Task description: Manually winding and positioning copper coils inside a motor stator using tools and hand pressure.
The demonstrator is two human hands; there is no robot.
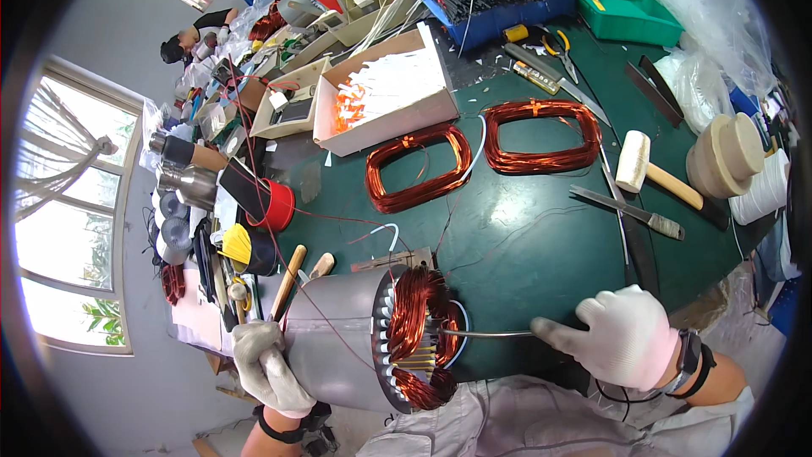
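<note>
At lower left, the gloved left hand (269, 364) rested curled fingers against the grey stator (332, 330) at lower centre, grip unclear. A metal rod (491, 334) met its copper windings (419, 313). Upper right of centre, a small yellow label (534, 79) was unreadable. Lower right, the right hand (622, 338) pointed its index finger along the rod, other fingers curled, hold unclear.

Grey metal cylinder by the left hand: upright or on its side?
On its side: the grey metal cylinder runs sideways from the left hand, its copper-wound end facing the right hand.
</note>
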